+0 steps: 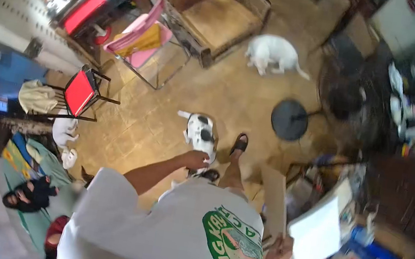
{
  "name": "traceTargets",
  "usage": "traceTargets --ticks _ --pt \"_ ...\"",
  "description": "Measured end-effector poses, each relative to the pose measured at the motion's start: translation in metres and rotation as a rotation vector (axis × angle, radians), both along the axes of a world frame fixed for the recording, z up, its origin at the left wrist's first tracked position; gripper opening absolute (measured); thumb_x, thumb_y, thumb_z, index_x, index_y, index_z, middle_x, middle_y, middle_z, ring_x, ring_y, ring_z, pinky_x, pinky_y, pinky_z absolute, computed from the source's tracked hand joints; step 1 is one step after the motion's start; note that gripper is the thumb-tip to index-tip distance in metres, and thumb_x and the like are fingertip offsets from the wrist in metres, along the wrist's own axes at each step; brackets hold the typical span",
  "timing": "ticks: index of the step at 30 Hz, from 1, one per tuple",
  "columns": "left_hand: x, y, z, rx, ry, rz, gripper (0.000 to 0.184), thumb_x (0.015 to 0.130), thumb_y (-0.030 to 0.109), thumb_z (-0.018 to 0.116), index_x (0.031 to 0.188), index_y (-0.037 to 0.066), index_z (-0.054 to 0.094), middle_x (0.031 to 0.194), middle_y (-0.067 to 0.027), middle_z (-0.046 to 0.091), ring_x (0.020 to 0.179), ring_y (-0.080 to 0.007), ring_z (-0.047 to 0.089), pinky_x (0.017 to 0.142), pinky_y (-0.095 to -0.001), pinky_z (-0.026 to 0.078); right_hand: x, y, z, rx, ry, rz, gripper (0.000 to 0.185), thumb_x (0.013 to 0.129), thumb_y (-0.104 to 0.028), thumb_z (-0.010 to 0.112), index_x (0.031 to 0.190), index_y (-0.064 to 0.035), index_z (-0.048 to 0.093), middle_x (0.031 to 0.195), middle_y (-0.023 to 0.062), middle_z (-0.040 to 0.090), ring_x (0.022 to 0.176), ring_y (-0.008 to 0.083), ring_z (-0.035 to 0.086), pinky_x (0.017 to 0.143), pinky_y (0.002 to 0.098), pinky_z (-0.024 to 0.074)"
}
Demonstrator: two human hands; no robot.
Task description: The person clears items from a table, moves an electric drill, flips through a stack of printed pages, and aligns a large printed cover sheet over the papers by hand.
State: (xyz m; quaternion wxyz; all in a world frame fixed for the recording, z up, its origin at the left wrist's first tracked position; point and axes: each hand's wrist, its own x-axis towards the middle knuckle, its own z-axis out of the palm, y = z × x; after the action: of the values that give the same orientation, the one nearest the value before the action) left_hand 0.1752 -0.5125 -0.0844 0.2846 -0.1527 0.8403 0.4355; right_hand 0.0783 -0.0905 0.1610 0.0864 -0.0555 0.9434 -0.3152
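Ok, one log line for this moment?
left hand: over black-spotted white dog | contact: unclear | all-white dog: lying on tiled floor

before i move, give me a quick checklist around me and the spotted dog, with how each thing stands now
1. Left hand at the spotted dog: ok, in this view it overlaps the dog's body.
2. Left hand's grip: cannot tell, what the fingers close on is unclear.
3. Right hand: cannot tell, it is blurred beside the white sheet.
4. Room for the sandaled foot: not ok, I'd say; it stands close beside the spotted dog.
5. White dog by the armchair frame: ok, it lies well apart from that foot.
6. Round black base on the floor: ok, apart from the foot.
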Motion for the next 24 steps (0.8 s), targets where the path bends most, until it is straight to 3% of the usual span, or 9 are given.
traceTargets --ticks 2,6,9,13,17,19,21,23,24 --pt "-0.024 -0.013 -0.012 -0.024 0.062 0.159 0.047 0.085 0.042 0.061 0.114 0.005 0.066 0.113 -0.0192 0.066 0.104 -0.0355 0.064 0.09 -0.0417 0.05 -0.049 -0.006 -0.082 -0.423 -0.069 0.068 0.019 0.087 -0.011 0.065 0.103 -0.0007 0.067 0.089 0.0183 0.065 0.081 0.0312 0.062 0.074 0.0409 0.0501" --pt "-0.055 -0.054 -0.073 -0.16 0.387 0.311 0.04 0.084 0.041 0.062 0.095 0.003 0.066 0.094 -0.0181 0.066 0.089 -0.0334 0.066 0.082 -0.0413 0.05 -0.16 -0.132 -0.085 -0.229 0.08 0.462 0.017 0.092 -0.017 0.063 0.099 -0.0012 0.066 0.088 0.0208 0.063 0.078 0.0346 0.058 0.069 0.0431 0.0483" --pt "-0.061 -0.023 0.036 0.093 -0.097 0.621 0.043 0.088 0.042 0.06 0.107 0.004 0.065 0.102 -0.0126 0.069 0.091 -0.0264 0.065 0.089 -0.0388 0.05 -0.218 -0.223 -0.054 0.091 0.038 0.673 0.021 0.094 -0.02 0.062 0.101 -0.001 0.066 0.089 0.0198 0.064 0.077 0.0321 0.058 0.07 0.0401 0.0484" --pt "-0.009 -0.018 0.024 0.066 0.127 1.282 0.049 0.089 0.04 0.062 0.117 0.001 0.063 0.114 -0.0151 0.069 0.099 -0.0331 0.066 0.083 -0.0398 0.052 -0.279 -0.342 -0.047 -0.346 0.008 0.81 0.031 0.095 -0.027 0.06 0.099 0.0032 0.064 0.082 0.0108 0.061 0.075 0.0184 0.055 0.071 0.0317 0.0462" --pt "0.068 -0.005 -0.009 -0.035 -0.137 1.232 0.05 0.086 0.038 0.064 0.121 0.003 0.062 0.11 -0.0233 0.067 0.1 -0.0378 0.066 0.084 -0.0421 0.052 -0.292 -0.451 0.028 -0.27 -0.017 0.834 0.033 0.095 -0.031 0.064 0.081 -0.0013 0.058 0.072 0.0012 0.045 0.066 0.011 0.039 0.059 0.0267 0.0326" --pt "0.113 0.042 -0.079 0.092 -0.395 1.472 0.049 0.086 0.041 0.061 0.122 0.008 0.063 0.111 -0.0225 0.067 0.103 -0.0374 0.065 0.087 -0.0435 0.051 -0.319 -0.475 0.03 -0.445 -0.004 0.922 0.027 0.098 -0.023 0.061 0.083 -0.0008 0.06 0.073 0.0002 0.05 0.068 0.0088 0.044 0.059 0.0263 0.0345" --pt "0.134 0.062 -0.11 0.195 -0.383 1.475 0.048 0.085 0.04 0.061 0.122 0.01 0.063 0.114 -0.0187 0.068 0.106 -0.0358 0.064 0.092 -0.0431 0.049 -0.304 -0.51 0.064 -0.648 -0.133 0.776 0.028 0.098 -0.02 0.06 0.117 0.0 0.064 0.097 0.0018 0.065 0.086 0.0085 0.057 0.074 0.0224 0.0454" --pt "0.142 0.064 -0.106 0.251 -0.334 1.459 0.047 0.085 0.038 0.062 0.122 0.009 0.063 0.113 -0.0187 0.068 0.106 -0.0351 0.064 0.092 -0.0426 0.049 -0.279 -0.542 0.103 -0.856 -0.363 0.635 0.037 0.097 -0.019 0.061 0.13 -0.0033 0.056 0.112 0.0054 0.063 0.093 0.0129 0.06 0.077 0.0249 0.0496" --pt "0.149 0.061 -0.106 0.276 -0.302 1.457 0.046 0.085 0.037 0.062 0.122 0.009 0.063 0.113 -0.0187 0.068 0.107 -0.0348 0.064 0.092 -0.0423 0.049 -0.275 -0.543 0.105 -0.729 -0.296 0.655 0.058 0.096 -0.018 0.061 0.147 -0.0037 0.038 0.138 0.0149 0.051 0.111 0.0216 0.059 0.084 0.0353 0.056"
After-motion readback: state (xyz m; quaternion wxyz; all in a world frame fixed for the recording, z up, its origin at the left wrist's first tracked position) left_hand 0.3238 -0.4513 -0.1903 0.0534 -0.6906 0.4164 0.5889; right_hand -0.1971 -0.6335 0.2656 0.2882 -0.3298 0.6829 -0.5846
